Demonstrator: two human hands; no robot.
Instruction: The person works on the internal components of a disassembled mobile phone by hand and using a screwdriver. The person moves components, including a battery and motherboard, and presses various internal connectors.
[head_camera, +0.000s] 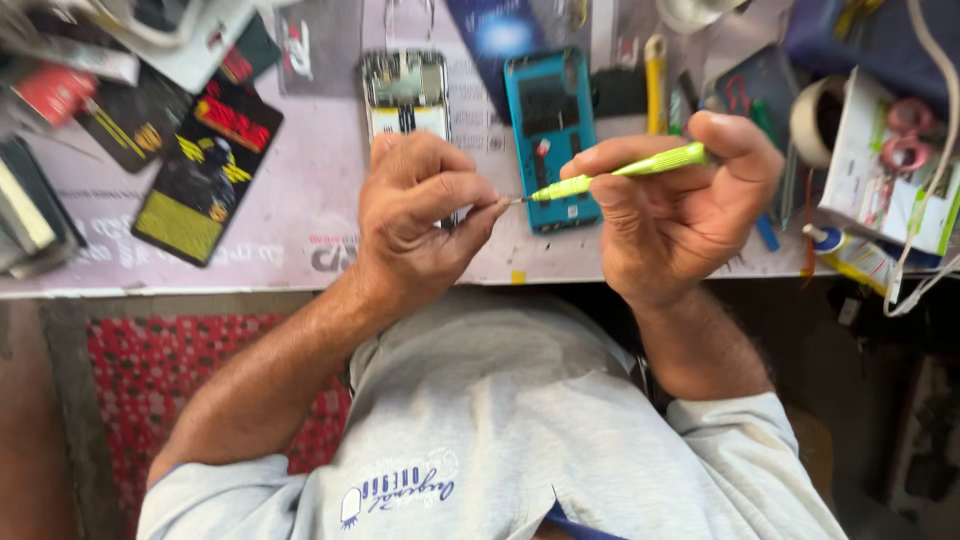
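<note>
My right hand grips a slim lime-green screwdriver, its tip pointing left. My left hand is closed, with thumb and forefinger pinched at the screwdriver's metal tip; whether a tiny screw sits between them I cannot tell. Both hands hover above the front edge of the worktable. Behind them lies an opened phone body with its insides exposed, partly hidden by my left hand, and a blue phone frame beside it.
Black and yellow flat packages lie at the left. A yellow-handled tool, a tape roll, a white box with wire spools and a small glue bottle crowd the right. A red patterned mat shows below the table.
</note>
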